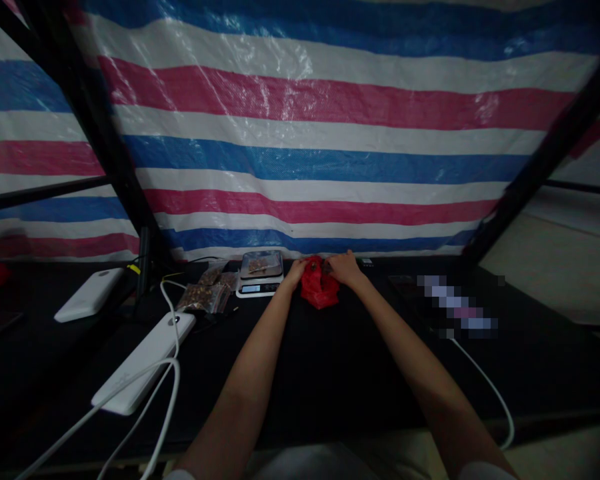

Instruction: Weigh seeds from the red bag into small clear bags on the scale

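Observation:
A crumpled red plastic bag (320, 292) sits on the black table between my two hands, its mouth facing up with something brown showing inside. My left hand (296, 272) is closed on the bag's left edge. At the bag's right side is my right hand (344, 267), its fingertips at the opening by the brown contents; whether they hold anything is too dark to tell. Just left of my left hand stands a small white digital scale (259, 289) with a lit display. On its platform lies a clear bag (263, 265) with a little brown material in it.
Several clear bags of brown pieces (205, 293) lie left of the scale. Two white power banks, a near one (143, 363) and a farther one (89, 293), rest at the left with white cables. A blurred phone (455, 303) lies right. Striped sheeting (320, 160) hangs behind.

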